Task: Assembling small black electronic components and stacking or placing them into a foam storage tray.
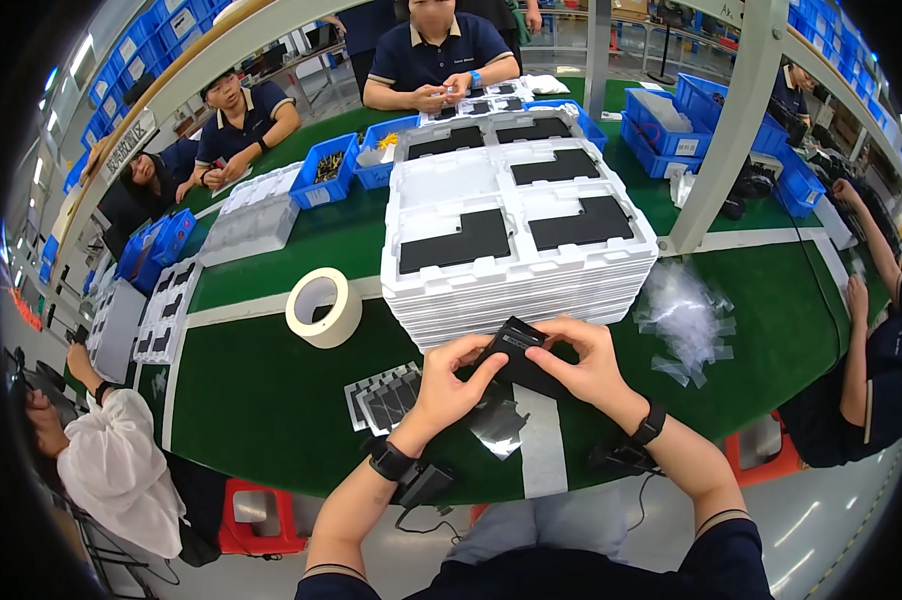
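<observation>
Both my hands hold a flat black part [521,352] with a small pale print on it, just in front of a stack of white trays [516,300]. My left hand [449,388] pinches its left side between thumb and fingers. At its right side my right hand [593,368] grips it the same way, thumb on top. Similar black L-shaped parts [583,222] lie in the top tray's pockets. Below my hands a clear plastic film [499,428] rests on the green table [271,420]. Several sheets with dark strips [383,400] fan out beside my left hand.
A wide roll of cream tape [325,308] stands left of the trays. Clear plastic scraps [685,320] are heaped to their right. Blue bins [325,172] line the far side. A grey post [726,130] rises at the right. Several people sit around the table.
</observation>
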`<action>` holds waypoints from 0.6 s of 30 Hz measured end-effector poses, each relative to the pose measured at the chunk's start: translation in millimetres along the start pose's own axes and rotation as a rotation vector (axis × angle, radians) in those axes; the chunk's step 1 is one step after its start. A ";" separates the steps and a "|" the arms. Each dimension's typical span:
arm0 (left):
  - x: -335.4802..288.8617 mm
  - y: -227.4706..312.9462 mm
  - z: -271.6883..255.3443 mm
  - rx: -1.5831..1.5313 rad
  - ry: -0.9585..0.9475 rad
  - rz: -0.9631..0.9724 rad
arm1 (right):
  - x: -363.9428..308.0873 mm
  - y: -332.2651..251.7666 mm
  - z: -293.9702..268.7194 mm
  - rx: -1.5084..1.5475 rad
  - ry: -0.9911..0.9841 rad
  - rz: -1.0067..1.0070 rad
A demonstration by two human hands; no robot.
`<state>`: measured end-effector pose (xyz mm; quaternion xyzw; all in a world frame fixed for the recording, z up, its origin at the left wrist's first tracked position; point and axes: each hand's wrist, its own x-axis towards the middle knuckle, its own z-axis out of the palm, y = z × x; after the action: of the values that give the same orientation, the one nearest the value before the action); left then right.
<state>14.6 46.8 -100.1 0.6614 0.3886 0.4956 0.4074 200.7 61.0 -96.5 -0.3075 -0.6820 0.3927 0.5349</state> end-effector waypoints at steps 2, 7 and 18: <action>-0.7 1.2 -0.7 -0.017 -0.003 -0.001 | 0.5 -4.5 1.6 -0.077 0.008 -0.007; -1.8 1.0 0.1 -0.106 -0.035 -0.031 | 0.0 -5.4 -1.8 -0.262 0.018 -0.202; -1.1 -0.6 -6.4 -0.153 -0.103 -0.082 | 3.0 -12.5 4.3 -0.222 -0.220 -0.132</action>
<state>8.1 47.0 -99.9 0.6367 0.3548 0.4720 0.4959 195.8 56.3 -84.7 -0.2741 -0.7943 0.3103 0.4445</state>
